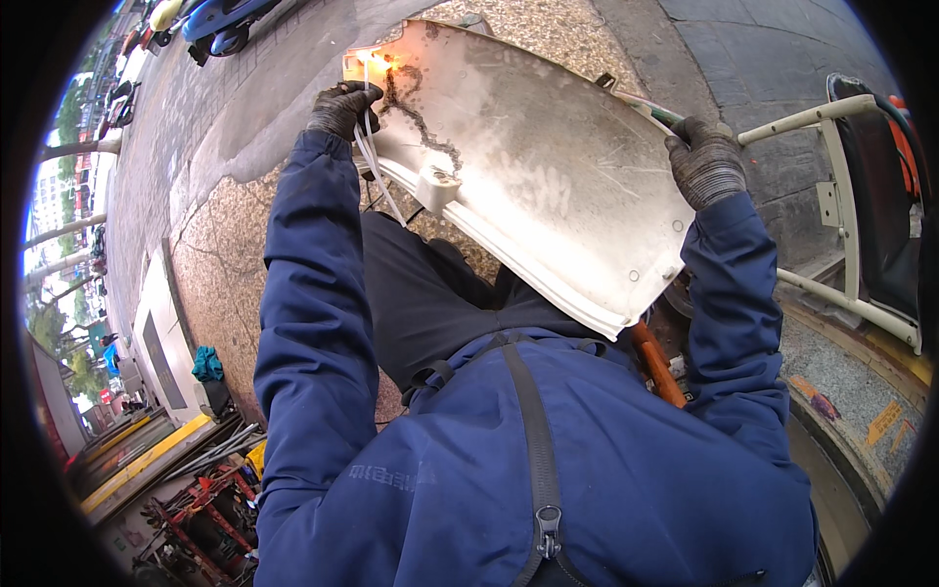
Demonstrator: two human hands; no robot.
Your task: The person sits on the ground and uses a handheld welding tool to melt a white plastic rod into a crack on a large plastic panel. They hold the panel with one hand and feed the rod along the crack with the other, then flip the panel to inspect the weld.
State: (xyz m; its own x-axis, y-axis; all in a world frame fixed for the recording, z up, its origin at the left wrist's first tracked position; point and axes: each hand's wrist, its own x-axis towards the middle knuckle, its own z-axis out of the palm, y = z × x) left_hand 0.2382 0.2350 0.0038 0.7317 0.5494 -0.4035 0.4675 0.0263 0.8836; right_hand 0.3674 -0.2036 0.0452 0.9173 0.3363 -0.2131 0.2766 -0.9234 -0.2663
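White plastic panel (pixel 558 147) lies tilted above the lap (pixel 421 293). Left hand (pixel 346 108) pinches pale strips (pixel 369 152); right hand (pixel 706 161) clasps the panel's right edge. Dark seam (pixel 423 127) looks worked; flame (pixel 384 63) at upper-left corner, so I judge it unfinished. Glare hides strip contact.

Beyond and left of the left fingers (pixel 364 95) we see part of a blue vehicle (pixel 220 22). Nearer us than those fingers, also leftward, we have a teal cloth (pixel 207 364), a yellow strip (pixel 147 465) and jumbled red metal pieces (pixel 203 504). Right of the right fingers (pixel 679 147) we find a cream metal frame (pixel 842 186); beyond them, grey paving (pixel 773 44).
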